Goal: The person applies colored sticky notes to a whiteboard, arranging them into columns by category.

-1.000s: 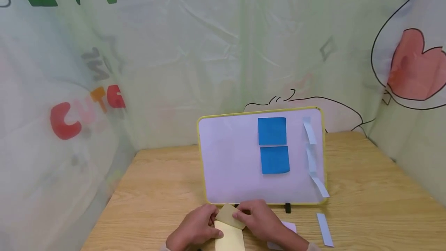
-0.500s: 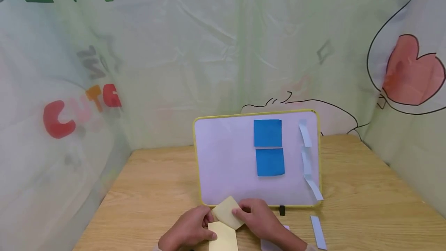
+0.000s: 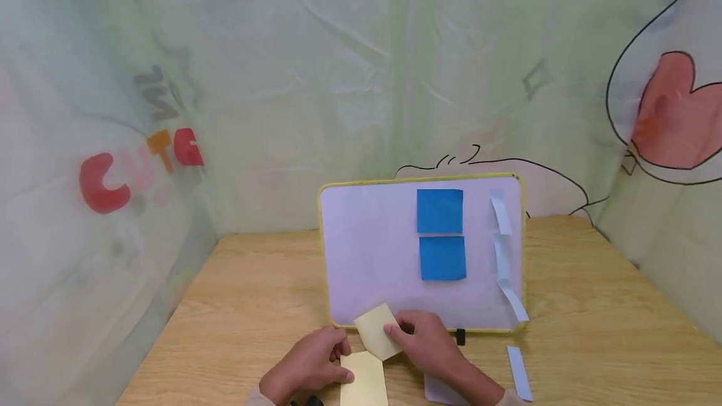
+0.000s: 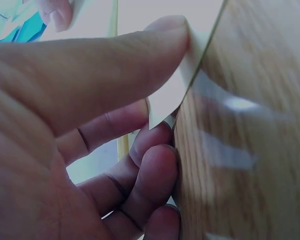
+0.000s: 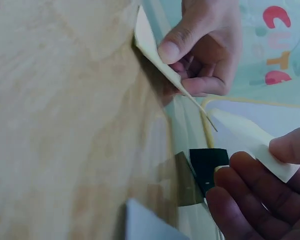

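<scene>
In the head view my left hand [image 3: 311, 362] holds a pale yellow sticky note pad [image 3: 363, 382] low over the table, thumb on its face. The left wrist view has the thumb pressing the pad [image 4: 170, 97], with fingers behind it. My right hand [image 3: 431, 344] pinches a single yellow sticky note [image 3: 376, 332] between thumb and fingers. That note tilts just above the pad's top edge, in front of the whiteboard's lower rim. In the right wrist view, the pad [image 5: 152, 50] looks thin and edge-on, and the note [image 5: 242, 132] curves slightly.
A whiteboard [image 3: 366, 249] with a yellow frame stands behind my hands. Two blue sticky notes [image 3: 440, 212] and several pale blue strips [image 3: 501, 255] hang on it. Another strip [image 3: 519, 373] and a pale lilac piece [image 3: 442, 390], partly under my right arm, lie on the table.
My right hand has drawn the single note up and slightly right, turning it more upright, so it overlaps the pad less. My left hand keeps its hold on the pad. The head view shifts slightly.
</scene>
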`<state>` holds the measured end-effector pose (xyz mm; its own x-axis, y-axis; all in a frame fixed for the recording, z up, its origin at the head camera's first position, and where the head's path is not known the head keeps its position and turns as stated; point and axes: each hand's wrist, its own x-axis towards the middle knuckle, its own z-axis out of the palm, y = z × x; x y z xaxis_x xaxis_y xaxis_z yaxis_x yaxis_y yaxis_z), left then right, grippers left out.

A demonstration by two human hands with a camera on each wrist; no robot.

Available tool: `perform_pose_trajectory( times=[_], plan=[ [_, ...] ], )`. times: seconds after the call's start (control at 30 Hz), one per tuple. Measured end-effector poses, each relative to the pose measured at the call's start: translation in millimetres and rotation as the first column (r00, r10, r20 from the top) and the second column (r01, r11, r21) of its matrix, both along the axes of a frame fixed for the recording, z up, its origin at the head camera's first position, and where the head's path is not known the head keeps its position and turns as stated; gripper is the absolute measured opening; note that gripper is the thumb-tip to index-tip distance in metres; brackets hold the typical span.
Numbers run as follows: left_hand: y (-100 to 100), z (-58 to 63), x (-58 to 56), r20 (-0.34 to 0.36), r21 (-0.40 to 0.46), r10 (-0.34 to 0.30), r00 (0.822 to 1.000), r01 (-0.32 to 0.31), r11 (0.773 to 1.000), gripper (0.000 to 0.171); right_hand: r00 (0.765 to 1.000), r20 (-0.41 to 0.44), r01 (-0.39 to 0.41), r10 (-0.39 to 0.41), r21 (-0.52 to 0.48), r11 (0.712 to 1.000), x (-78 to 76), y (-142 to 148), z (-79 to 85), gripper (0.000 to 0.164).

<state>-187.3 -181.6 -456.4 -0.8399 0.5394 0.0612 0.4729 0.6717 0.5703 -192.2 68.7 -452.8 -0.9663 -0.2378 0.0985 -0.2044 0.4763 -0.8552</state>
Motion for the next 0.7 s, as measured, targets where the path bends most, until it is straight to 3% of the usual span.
perform_pose_trajectory(
  times=[0.37, 0.7],
  plan=[
    [-1, 4.8, 2.7, -0.016, -0.030, 0.001, 1.000, -0.001, 1.000, 0.030, 0.999, -0.041, 0.030, -0.030, 0.011, 0.999, -2.0, -1, 6.0, 0.018],
    [-2, 2.8, -0.7, 0.015, -0.028, -0.013, 1.000, 0.013, 1.000, 0.029, 0.993, -0.100, 0.063, -0.063, -0.012, 0.998, -1.2, 4, 18.0, 0.016]
  ],
)
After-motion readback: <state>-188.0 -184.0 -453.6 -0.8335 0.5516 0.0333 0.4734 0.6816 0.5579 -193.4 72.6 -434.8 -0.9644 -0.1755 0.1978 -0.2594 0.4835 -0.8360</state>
